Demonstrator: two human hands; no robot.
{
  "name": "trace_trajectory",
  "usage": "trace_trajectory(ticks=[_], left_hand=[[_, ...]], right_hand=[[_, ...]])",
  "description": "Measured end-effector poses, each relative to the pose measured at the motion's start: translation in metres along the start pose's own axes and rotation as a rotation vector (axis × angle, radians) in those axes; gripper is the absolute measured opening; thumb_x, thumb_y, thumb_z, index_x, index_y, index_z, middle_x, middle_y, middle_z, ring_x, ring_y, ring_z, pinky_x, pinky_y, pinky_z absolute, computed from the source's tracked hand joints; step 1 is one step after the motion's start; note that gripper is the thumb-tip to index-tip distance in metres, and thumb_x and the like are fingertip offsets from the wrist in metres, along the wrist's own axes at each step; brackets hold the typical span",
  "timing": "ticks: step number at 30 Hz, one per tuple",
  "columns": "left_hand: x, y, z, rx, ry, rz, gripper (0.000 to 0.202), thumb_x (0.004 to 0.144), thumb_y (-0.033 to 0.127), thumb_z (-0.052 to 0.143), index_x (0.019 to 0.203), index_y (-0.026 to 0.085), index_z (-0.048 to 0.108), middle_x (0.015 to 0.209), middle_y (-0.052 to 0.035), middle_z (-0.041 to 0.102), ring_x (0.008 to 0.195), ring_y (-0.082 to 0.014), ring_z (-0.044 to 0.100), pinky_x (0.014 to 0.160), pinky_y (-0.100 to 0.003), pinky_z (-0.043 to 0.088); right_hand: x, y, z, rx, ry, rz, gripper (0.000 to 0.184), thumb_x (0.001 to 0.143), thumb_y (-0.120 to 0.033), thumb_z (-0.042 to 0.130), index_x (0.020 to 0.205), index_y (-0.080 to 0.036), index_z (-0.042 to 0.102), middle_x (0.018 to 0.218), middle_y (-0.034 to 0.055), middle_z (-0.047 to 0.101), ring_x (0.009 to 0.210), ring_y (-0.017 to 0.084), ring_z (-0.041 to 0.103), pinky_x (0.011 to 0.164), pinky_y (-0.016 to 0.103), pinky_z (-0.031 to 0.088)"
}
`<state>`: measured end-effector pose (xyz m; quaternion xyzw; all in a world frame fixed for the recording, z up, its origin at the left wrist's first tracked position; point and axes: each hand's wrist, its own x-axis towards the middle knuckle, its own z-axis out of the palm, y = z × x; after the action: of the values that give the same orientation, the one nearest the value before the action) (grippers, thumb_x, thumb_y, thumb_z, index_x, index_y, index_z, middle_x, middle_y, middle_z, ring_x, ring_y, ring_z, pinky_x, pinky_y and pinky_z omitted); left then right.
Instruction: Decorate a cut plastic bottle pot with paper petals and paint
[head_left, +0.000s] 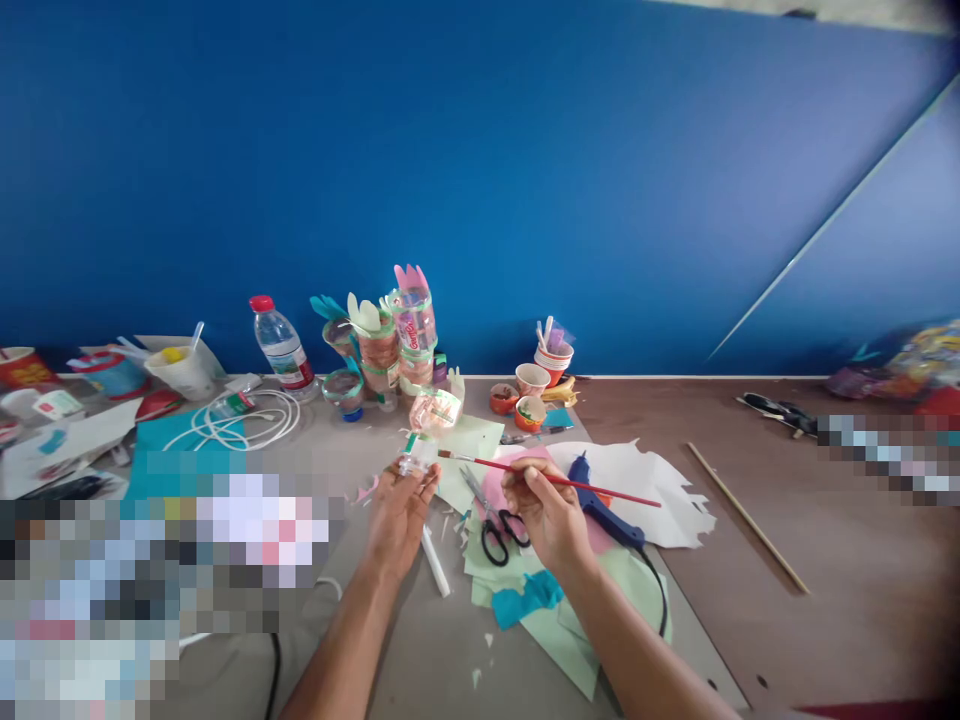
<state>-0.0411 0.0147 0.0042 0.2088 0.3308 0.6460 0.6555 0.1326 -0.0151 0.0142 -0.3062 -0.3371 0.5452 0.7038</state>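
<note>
In the head view my left hand [397,520] grips a small clear plastic piece with a green band [418,452], which looks like a cut bottle part. My right hand [544,500] pinches a red-handled paintbrush [607,493] like a pen. The brush's bristles point left, close to the plastic piece; I cannot tell whether they touch it. Black-handled scissors [493,540] lie on papers between my hands. Just right of my right hand lies a blue glue gun [611,515] with a black cord. A white stick [435,562] rests beside my left hand.
Decorated cut-bottle pieces [379,350] stand against the blue wall, beside a red-capped bottle [281,345]. Small paper cups [531,380] sit at the back centre. A white cable [255,420] coils on teal paper at left. A wooden stick [746,515] lies at right.
</note>
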Motion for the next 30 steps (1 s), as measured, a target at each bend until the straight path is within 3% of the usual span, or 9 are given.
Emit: trace_trajectory(ticks=[3,9,19,26,30], left_hand=[[0.000,-0.003,0.002,0.077,0.038,0.065,0.039,0.061,0.014,0.075,0.088,0.021,0.047,0.089,0.0005,0.063,0.088,-0.0160,0.066,0.094,-0.036,0.045],[0.002,-0.012,-0.002,0.468,0.100,0.248,0.045,0.062,0.014,0.071,0.094,0.024,0.041,0.095,-0.0008,0.059,0.088,-0.0173,0.063,0.080,-0.031,0.046],[0.007,-0.022,-0.021,1.016,0.110,0.635,0.036,0.069,0.017,0.063,0.099,0.022,0.044,0.104,-0.0050,0.049,0.094,-0.0207,0.053,0.087,-0.039,0.041],[0.007,-0.023,-0.023,1.135,0.061,0.816,0.034,0.070,0.016,0.062,0.098,0.022,0.043,0.102,-0.0057,0.049,0.096,-0.0222,0.050,0.088,-0.041,0.041],[0.006,-0.026,-0.022,1.035,0.082,0.733,0.036,0.070,0.020,0.064,0.098,0.023,0.043,0.107,-0.0062,0.049,0.099,-0.0213,0.051,0.090,-0.040,0.040]], right_hand=[[0.000,0.002,-0.001,0.008,-0.008,-0.005,0.011,0.076,-0.029,0.068,0.079,-0.018,0.070,0.067,0.0030,0.069,0.046,0.010,0.055,0.044,0.022,0.043],[0.000,0.005,-0.001,0.000,-0.008,-0.030,0.012,0.077,-0.029,0.067,0.081,-0.019,0.069,0.068,0.0028,0.069,0.046,0.010,0.055,0.041,0.022,0.043],[-0.002,0.006,0.003,-0.069,-0.008,-0.048,0.015,0.080,-0.032,0.065,0.084,-0.018,0.068,0.069,0.0025,0.069,0.043,0.009,0.053,0.041,0.022,0.041],[-0.003,0.009,0.003,-0.144,-0.011,-0.076,0.016,0.082,-0.032,0.063,0.087,-0.018,0.068,0.072,0.0027,0.070,0.042,0.008,0.052,0.047,0.026,0.044],[-0.003,0.009,0.003,-0.183,0.012,-0.067,0.015,0.083,-0.032,0.062,0.086,-0.018,0.066,0.073,0.0026,0.070,0.043,0.009,0.053,0.049,0.027,0.045]])
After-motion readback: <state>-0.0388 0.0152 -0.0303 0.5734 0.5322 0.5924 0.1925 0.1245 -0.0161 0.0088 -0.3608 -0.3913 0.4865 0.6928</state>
